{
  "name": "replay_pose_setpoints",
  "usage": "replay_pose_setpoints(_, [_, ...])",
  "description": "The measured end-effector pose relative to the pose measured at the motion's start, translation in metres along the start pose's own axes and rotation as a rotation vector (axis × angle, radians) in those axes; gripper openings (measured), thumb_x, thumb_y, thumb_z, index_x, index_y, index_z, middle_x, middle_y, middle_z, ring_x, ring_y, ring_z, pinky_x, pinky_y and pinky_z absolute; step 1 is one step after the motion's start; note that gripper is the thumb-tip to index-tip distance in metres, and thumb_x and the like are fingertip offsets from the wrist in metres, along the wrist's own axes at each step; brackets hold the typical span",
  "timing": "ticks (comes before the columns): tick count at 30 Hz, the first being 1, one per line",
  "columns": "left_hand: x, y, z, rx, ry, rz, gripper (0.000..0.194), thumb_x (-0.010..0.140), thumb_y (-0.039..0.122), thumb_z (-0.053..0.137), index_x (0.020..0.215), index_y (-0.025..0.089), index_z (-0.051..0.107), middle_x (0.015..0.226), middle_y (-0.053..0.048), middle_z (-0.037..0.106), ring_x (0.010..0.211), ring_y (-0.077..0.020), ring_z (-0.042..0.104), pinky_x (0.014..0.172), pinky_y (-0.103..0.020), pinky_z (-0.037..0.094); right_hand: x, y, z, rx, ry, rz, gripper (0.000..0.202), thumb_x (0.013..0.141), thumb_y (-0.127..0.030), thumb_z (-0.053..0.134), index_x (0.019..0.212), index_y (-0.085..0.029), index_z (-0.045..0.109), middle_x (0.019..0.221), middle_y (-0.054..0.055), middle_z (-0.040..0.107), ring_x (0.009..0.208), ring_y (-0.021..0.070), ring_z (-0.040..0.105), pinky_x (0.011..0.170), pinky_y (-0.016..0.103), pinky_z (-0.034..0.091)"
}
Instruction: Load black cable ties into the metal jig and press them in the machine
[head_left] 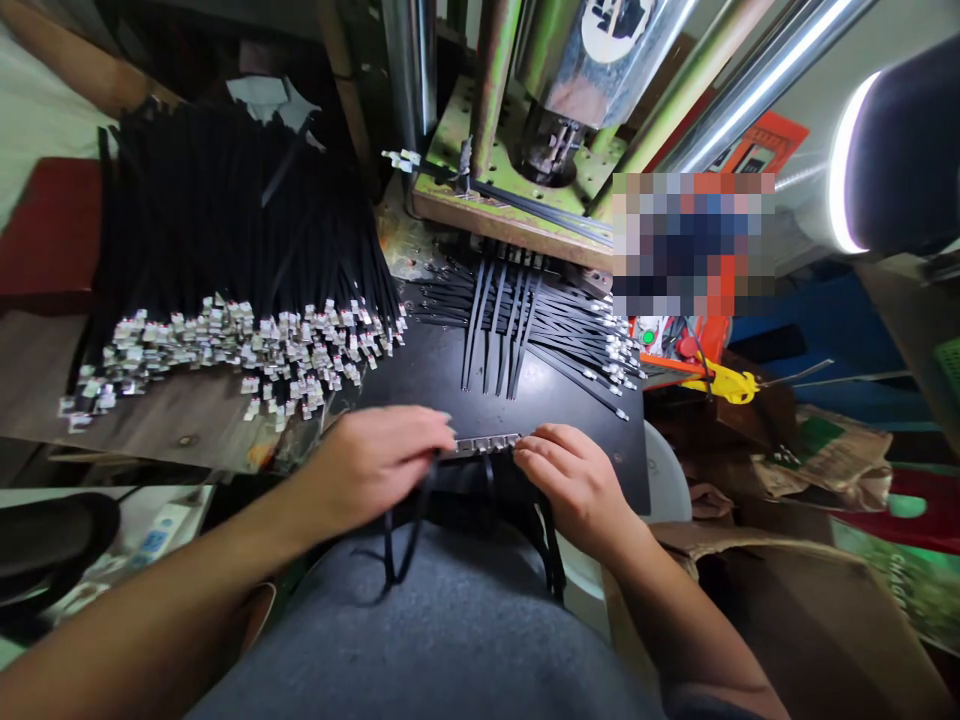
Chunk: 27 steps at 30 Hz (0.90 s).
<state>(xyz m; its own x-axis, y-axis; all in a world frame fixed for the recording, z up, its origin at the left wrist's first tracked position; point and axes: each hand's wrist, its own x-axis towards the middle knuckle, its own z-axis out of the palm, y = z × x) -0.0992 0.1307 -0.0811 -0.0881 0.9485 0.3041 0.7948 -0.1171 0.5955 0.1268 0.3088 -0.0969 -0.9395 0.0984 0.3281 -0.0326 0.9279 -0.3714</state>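
Note:
A slotted metal bar (486,443) with small silver connectors along it lies at the near edge of the black work surface. My left hand (382,455) is closed at the bar's left end, pinching a black flat cable (420,525) that loops down in front of my shirt. At the right end, my right hand (574,480) has its fingers closed on the bar, their tips partly hidden. More black cables (553,555) hang below that hand. Just beyond the bar, loose black flat cables (499,320) lie crossed over others, with silver ends toward the right.
A large pile of black cables (225,240) with whitish metal connectors lies on the left bench (172,420). Behind the work surface stands a press with a green plate (450,130). An orange control box (720,310), a lamp (885,160) and a cardboard box (795,610) are at right.

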Motion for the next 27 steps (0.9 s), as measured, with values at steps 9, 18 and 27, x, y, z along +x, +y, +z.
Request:
replay_pose_setpoints(9, [0.006,0.007,0.055,-0.085,0.067,-0.014,0.017,0.084,0.006,0.055,0.087,0.019,0.065,0.088,0.000,0.072,0.085,-0.0159,0.070,0.082,-0.030,0.059,-0.019,0.021,0.015,0.337,0.182,0.229,0.011,0.094,-0.013,0.058,0.097,-0.020,0.065,0.098,0.005,0.072,0.098,0.0183,0.067,0.086,0.034,0.056])
replay_pose_setpoints(18, [0.010,0.004,0.057,0.010,0.029,0.068,0.020,0.086,0.004,0.056,0.097,0.019,0.064,0.096,0.001,0.074,0.092,-0.0158,0.070,0.096,-0.038,0.057,-0.015,0.017,0.022,-0.006,0.132,-0.015,0.014,0.093,-0.009,0.056,0.100,-0.015,0.067,0.105,0.010,0.073,0.095,0.0231,0.064,0.081,0.040,0.055])
replay_pose_setpoints(27, [0.017,0.001,0.034,-0.072,0.032,0.018,0.034,0.091,0.011,0.060,0.124,0.020,0.060,0.122,-0.005,0.067,0.115,-0.0150,0.063,0.103,-0.031,0.054,-0.011,0.022,-0.018,0.127,0.266,0.253,0.021,0.091,-0.005,0.058,0.102,-0.020,0.068,0.110,0.009,0.068,0.098,0.0170,0.066,0.085,0.032,0.058])
